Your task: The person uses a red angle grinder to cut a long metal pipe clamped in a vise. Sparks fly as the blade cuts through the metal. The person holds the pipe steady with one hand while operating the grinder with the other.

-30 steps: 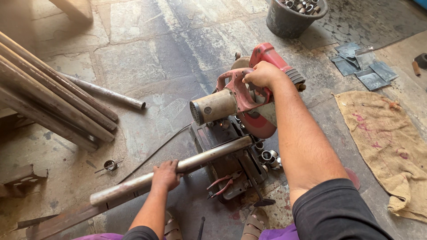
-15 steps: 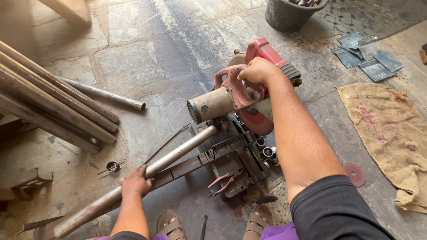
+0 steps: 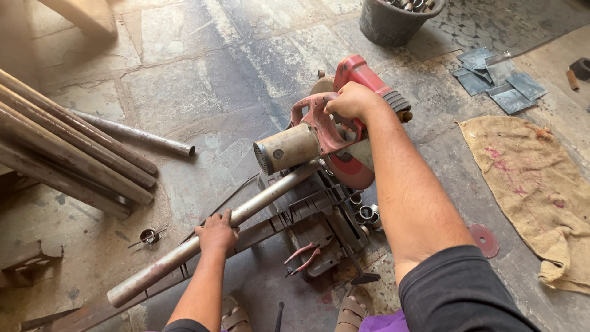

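Two hands busy: your left hand (image 3: 216, 232) clamps fingers over the steel pipe (image 3: 215, 230) to steady it, your right hand (image 3: 353, 101) grips the red chop saw (image 3: 332, 132) handle.

head-worn view, steeply downward, close over floor (image 3: 203, 55)

Stacked pipes (image 3: 67, 154) left; bucket (image 3: 393, 24) top; burlap sack (image 3: 534, 184), metal plates (image 3: 498, 80) right.

left hand (image 3: 216, 232) slid down pipe (image 3: 246, 211) | pipe swung steeper under saw (image 3: 332, 132)
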